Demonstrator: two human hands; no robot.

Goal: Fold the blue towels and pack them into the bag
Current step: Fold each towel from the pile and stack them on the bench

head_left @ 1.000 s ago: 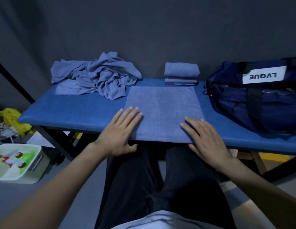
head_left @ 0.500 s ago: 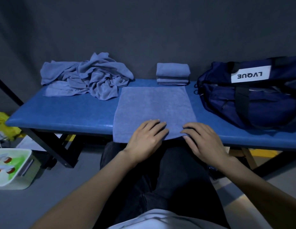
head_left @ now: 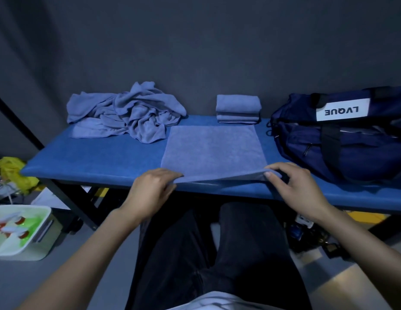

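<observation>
Two hands: left hand [head_left: 151,189] and right hand [head_left: 293,186] each pinch a near corner of the flat towel [head_left: 214,151].
Head view, towel: lies toward 12 o'clock from both grips, near edge lifted.
Fold path: straight to 12 (judged), both hands equally near.
Bag [head_left: 342,139]: at 2 o'clock.
Folded stack [head_left: 238,108]: at 12.

The duffel bag [head_left: 351,139] runs off the right edge, its far end out of sight. The left hand [head_left: 150,193] covers the flat towel's [head_left: 213,151] near corner. The white bin [head_left: 20,231] on the floor is cut by the left edge, its contents too blurred to name.
</observation>
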